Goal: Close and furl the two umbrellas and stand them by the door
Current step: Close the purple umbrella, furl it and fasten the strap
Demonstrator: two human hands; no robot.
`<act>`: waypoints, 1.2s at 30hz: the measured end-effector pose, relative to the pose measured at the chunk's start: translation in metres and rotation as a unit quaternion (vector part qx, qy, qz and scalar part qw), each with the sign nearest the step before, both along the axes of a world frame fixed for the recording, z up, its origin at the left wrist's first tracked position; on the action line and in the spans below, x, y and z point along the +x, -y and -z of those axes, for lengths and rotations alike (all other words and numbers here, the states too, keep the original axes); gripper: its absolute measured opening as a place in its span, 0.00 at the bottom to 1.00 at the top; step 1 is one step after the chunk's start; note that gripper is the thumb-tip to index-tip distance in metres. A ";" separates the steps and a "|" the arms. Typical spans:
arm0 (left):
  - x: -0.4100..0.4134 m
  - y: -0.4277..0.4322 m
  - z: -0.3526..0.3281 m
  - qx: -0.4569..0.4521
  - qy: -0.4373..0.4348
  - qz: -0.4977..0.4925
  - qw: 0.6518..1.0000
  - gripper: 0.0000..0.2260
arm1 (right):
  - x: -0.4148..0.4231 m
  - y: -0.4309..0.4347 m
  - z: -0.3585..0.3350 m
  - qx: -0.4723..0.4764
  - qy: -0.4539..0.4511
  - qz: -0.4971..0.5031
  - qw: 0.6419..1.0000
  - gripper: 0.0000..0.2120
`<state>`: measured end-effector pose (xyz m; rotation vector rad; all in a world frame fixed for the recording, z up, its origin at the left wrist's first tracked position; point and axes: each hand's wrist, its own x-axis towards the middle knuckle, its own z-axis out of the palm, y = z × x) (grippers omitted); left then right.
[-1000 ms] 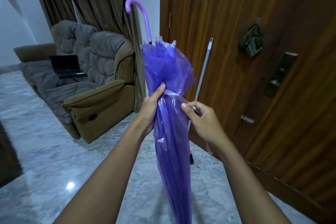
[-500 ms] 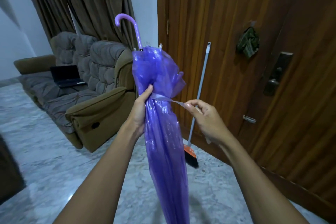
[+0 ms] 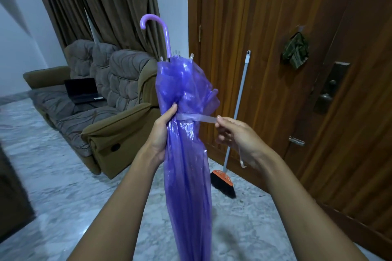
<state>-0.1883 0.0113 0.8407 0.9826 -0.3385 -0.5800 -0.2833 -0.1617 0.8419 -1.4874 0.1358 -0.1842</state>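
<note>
A closed purple umbrella (image 3: 187, 154) of translucent plastic stands upright in front of me, its hooked handle (image 3: 158, 27) at the top. My left hand (image 3: 162, 133) grips the gathered canopy around its middle. My right hand (image 3: 235, 135) pinches the end of the pale tie strap (image 3: 197, 117), which is stretched taut to the right from the canopy. The wooden door (image 3: 275, 48) is just behind and to the right. No second umbrella is in view.
A broom (image 3: 237, 112) leans against the door, its orange and black head on the marble floor (image 3: 53, 186). A grey-brown recliner sofa (image 3: 101, 112) with a laptop (image 3: 81, 91) stands at the left. Brown curtains (image 3: 101, 2) hang behind it.
My right hand has pulled the strap outward to the right, away from the canopy. The umbrella has shifted slightly left and the view has turned, showing the broom head.
</note>
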 end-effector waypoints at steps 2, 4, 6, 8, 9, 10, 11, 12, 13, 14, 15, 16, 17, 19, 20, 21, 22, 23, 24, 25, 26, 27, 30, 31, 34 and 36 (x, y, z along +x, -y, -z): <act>-0.001 0.002 0.001 -0.011 -0.006 0.011 1.000 0.21 | 0.005 -0.007 0.011 -0.015 -0.024 0.033 0.999 0.11; -0.005 0.005 0.002 -0.007 -0.007 0.016 1.000 0.23 | 0.009 -0.015 0.019 0.017 -0.036 0.054 0.998 0.10; -0.006 0.007 0.004 -0.007 -0.009 0.015 1.000 0.23 | 0.011 -0.024 0.022 0.077 -0.039 0.055 0.995 0.11; -0.004 0.008 0.006 -0.013 -0.011 0.007 1.000 0.20 | 0.012 -0.033 0.020 0.147 -0.038 0.040 0.988 0.09; -0.004 0.008 0.007 -0.019 -0.008 0.006 1.000 0.19 | 0.013 -0.037 0.019 0.176 -0.035 0.028 0.983 0.07; -0.002 0.009 0.009 -0.019 -0.005 0.007 1.000 0.19 | 0.014 -0.040 0.020 0.192 -0.029 0.018 0.981 0.06; 0.000 0.009 0.009 -0.018 -0.003 0.013 1.000 0.19 | 0.016 -0.043 0.019 0.190 -0.020 0.013 0.981 0.05; 0.001 0.010 0.009 -0.010 0.003 0.017 1.000 0.20 | 0.017 -0.044 0.019 0.172 -0.010 0.013 0.985 0.05; 0.003 0.011 0.008 0.000 0.011 0.022 1.000 0.20 | 0.017 -0.045 0.017 0.149 -0.004 0.019 0.989 0.05; 0.004 0.011 0.006 0.012 0.022 0.014 1.000 0.22 | 0.017 -0.045 0.015 0.123 0.003 0.028 0.992 0.06; 0.006 0.012 0.005 0.019 0.035 -0.002 0.999 0.24 | 0.016 -0.046 0.014 0.102 0.009 0.041 0.994 0.07; 0.009 0.014 0.007 0.030 0.052 -0.046 0.997 0.26 | 0.016 -0.045 0.013 0.084 0.017 0.058 0.995 0.08; 0.014 0.016 0.011 0.043 0.059 -0.107 0.992 0.26 | 0.016 -0.044 0.013 0.062 0.025 0.078 0.995 0.08; 0.019 0.017 0.017 0.087 0.093 -0.267 0.955 0.14 | 0.016 -0.042 0.015 0.005 0.041 0.123 0.992 0.05; 0.019 0.017 0.017 0.114 0.123 -0.305 0.937 0.11 | 0.015 -0.041 0.016 -0.018 0.047 0.142 0.989 0.04; 0.019 0.015 0.016 0.136 0.148 -0.313 0.928 0.10 | 0.014 -0.041 0.017 -0.032 0.051 0.160 0.985 0.04; 0.016 0.014 0.013 0.163 0.157 -0.294 0.929 0.10 | 0.014 -0.040 0.018 -0.038 0.056 0.177 0.982 0.03; 0.013 0.012 0.009 0.183 0.157 -0.256 0.936 0.11 | 0.013 -0.039 0.019 -0.041 0.062 0.193 0.978 0.03; 0.010 0.010 0.005 0.207 0.153 -0.207 0.944 0.14 | 0.013 -0.038 0.020 -0.044 0.064 0.209 0.975 0.03; 0.007 0.007 0.003 0.234 0.149 -0.154 0.949 0.17 | 0.012 -0.038 0.020 -0.046 0.065 0.225 0.971 0.04; 0.004 0.005 0.001 0.263 0.161 -0.097 0.946 0.19 | 0.012 -0.037 0.021 -0.045 0.065 0.242 0.967 0.05; -0.001 0.003 0.001 0.280 0.193 -0.036 0.940 0.21 | 0.012 -0.035 0.021 -0.043 0.065 0.256 0.964 0.06; -0.013 0.007 0.012 0.276 0.296 0.052 0.913 0.38 | 0.011 -0.035 0.019 -0.029 0.053 0.258 0.964 0.05; -0.015 0.008 0.017 0.276 0.322 0.038 0.905 0.43 | 0.008 -0.036 0.017 -0.019 0.050 0.242 0.969 0.03; -0.019 0.006 0.023 0.261 0.323 -0.029 0.909 0.44 | -0.001 -0.037 0.008 -0.016 0.052 0.157 0.986 0.06; -0.023 0.003 0.021 0.236 0.293 -0.049 0.925 0.35 | -0.008 -0.033 0.001 -0.015 0.057 0.092 0.994 0.08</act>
